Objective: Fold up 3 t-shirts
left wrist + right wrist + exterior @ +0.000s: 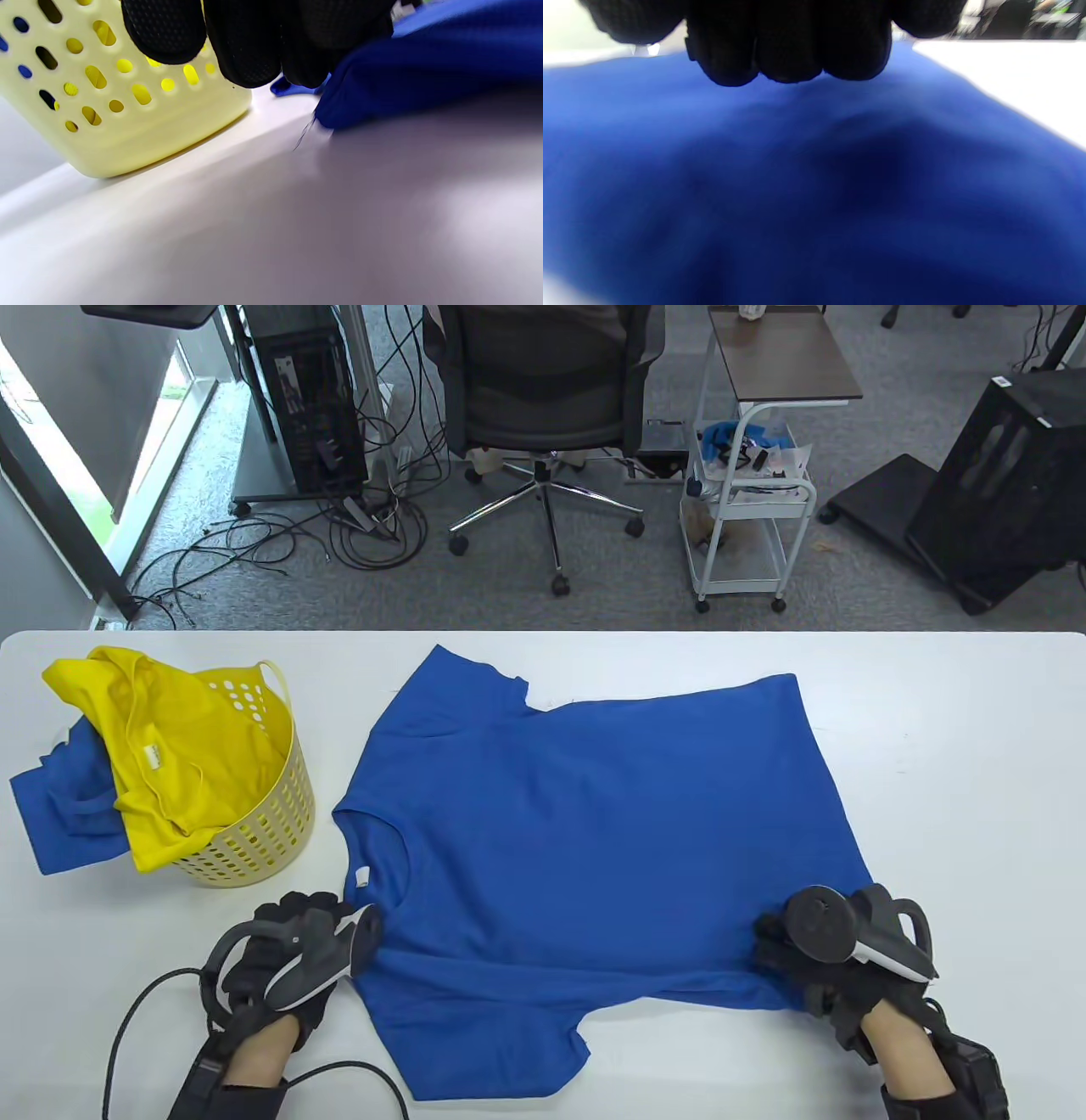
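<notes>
The blue shirt [594, 823] lies spread on the table [959, 780], collar toward my left, hem toward my right, near sleeve trailing at the table's front edge. My left hand [293, 954] pinches the near shoulder beside the collar; the left wrist view shows fingers [246, 46] curled, cloth bunched against them. My right hand [836, 963] is at the near hem corner; its fingers [789, 51] are curled down onto the cloth, and I judge they grip it, though the pinch itself is not plainly shown. A yellow shirt [170, 746] drapes over the basket [254, 831] at left, with another blue shirt [64, 806] hanging beside it. Judged status: first shirt of three, at the lengthwise fold, none folded yet. Risks: if the two hands lift unevenly, the fold line will run crooked; if either pinch holds only the top layer, the back panel will lag and wrinkle. The near sleeve may tuck under untidily. The left hand works near the basket and could knock it.
</notes>
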